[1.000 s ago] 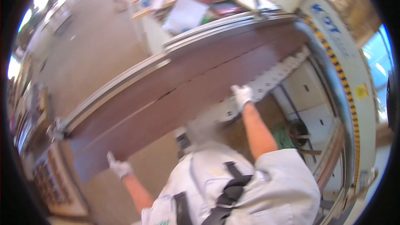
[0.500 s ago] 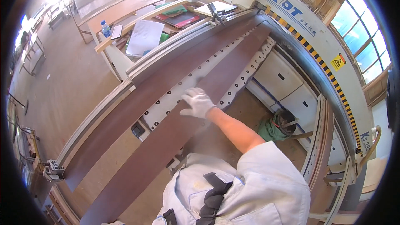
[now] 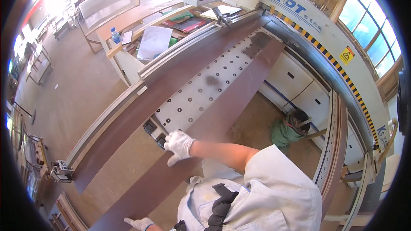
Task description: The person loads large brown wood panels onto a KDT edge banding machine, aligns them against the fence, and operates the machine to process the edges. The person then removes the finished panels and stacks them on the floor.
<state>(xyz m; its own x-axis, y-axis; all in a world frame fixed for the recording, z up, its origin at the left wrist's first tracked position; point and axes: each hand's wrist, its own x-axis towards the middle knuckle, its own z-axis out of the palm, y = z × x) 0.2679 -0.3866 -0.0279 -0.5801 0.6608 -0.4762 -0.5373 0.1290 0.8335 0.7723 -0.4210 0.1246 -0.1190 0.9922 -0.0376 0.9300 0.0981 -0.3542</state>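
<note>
**Two strips on the saw bed, both hands at the near one**

Left to right:

- Left clamp (image 3: 62, 172): 1 of 2, at the fence's left end.
- Far strip (image 3: 122, 119): brown, long, lies along the fence (image 3: 122, 92).
- Bottle (image 3: 114, 35): 1, on the side bench beyond the fence.
- Left hand (image 3: 140, 223): gloved, at the near strip's left part, by its near edge, finger extended. Contact unclear; can't tell if it grasps.
- Paper (image 3: 154, 42): 1 white sheet, same bench.
- Black blocks (image 3: 154, 133): 2, at the table's left end.
- Right hand (image 3: 179, 145): gloved, on the near strip, fingers toward its far edge, thumb apart. Can't tell if it grips or just rests.
- Table (image 3: 195, 92): 1 white plate, bare between the strips. Too many dark studs for a sure count.
- Near strip (image 3: 224, 109): strip 2 of 2, apart from the far one. Right part on the table, left part out past it.
- Right clamp (image 3: 222, 17): 2 of 2, far end of fence.
- Bin (image 3: 291, 126): 1, green bag.
- Beam (image 3: 338, 38): 1, across the right; 1 yellow sign (image 3: 346, 55) on it.

My read: step in hand is positioning the near strip. Next move calls for supporting the overhang and keeping it level.
</note>
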